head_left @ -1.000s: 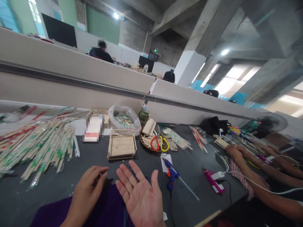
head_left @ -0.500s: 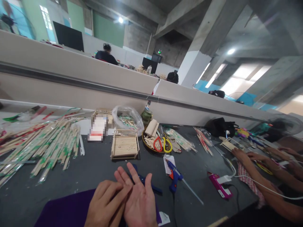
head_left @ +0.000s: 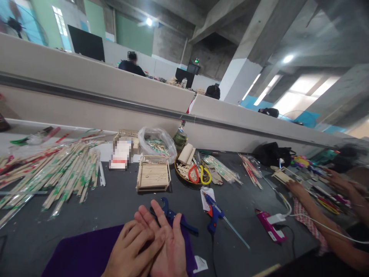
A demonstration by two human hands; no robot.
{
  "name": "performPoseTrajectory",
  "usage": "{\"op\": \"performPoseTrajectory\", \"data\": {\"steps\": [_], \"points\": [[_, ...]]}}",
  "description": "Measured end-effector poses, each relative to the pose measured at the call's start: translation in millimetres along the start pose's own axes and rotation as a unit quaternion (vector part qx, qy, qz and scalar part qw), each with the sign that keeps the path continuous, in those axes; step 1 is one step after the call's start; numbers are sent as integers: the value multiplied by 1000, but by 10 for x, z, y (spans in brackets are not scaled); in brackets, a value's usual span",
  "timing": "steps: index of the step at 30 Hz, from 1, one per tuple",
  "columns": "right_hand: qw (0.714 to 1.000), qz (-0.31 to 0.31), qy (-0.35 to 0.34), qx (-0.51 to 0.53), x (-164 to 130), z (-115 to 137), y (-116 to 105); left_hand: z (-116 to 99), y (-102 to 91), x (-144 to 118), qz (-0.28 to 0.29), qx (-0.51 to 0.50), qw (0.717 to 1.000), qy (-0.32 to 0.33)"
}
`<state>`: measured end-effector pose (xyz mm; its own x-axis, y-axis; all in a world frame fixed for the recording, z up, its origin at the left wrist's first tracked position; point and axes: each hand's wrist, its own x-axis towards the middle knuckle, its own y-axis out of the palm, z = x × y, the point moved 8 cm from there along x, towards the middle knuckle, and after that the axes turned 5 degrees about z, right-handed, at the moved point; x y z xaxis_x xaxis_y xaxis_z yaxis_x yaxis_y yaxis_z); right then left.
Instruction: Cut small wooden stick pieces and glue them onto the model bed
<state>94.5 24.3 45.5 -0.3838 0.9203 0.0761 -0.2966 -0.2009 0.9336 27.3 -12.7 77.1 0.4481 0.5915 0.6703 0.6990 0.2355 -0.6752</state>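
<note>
Dark-blue, curved-headed hand tool [head_left: 188, 227] is left ungrasped at the hands' one o'clock; the bent left hand [head_left: 131, 246] has been brought onto the unclenched, upturned right hand [head_left: 169, 248]; handling seems paused; any pinched item cannot be discerned.

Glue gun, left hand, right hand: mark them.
Glue gun [head_left: 215, 212], head view: on its blue body.
Left hand [head_left: 130, 243], head view: back of the hand.
Right hand [head_left: 173, 245], head view: on the palm.

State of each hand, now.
Right hand: open, palm up, no object visible on it.
Left hand: partly curled over the right palm; cannot tell whether it holds anything.
</note>
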Motion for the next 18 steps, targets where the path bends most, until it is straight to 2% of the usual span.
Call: {"op": "performPoseTrajectory", "data": {"steps": [5, 10, 12, 13, 14, 15, 17, 18], "points": [[1000, -3, 11, -3, -30, -14, 29, -53, -43, -20, -24, 17, 999, 16], [1000, -6, 22, -5, -54, -22, 9, -76, -124, -105, -74, -5, 997, 28], [997, -38, 18, -58, -85, 75, -90, 4, -156, -125, -75, -32, 997, 8], [990, -68, 5, -124, -114, 183, -170, 71, -167, -127, -68, -44, 997, -9], [972, -102, -11, -212, -154, 332, -258, 152, -176, -126, -60, -46, 997, -29], [933, -142, -37, -329, -207, 526, -342, 249, -180, -125, -48, -39, 997, -54], [809, -187, -48, -555, -305, 868, -460, 470, -178, -133, -25, 14, 993, -110], [756, -195, -40, -623, -342, 987, -525, 594, -160, -147, -8, 35, 989, -145]]}}
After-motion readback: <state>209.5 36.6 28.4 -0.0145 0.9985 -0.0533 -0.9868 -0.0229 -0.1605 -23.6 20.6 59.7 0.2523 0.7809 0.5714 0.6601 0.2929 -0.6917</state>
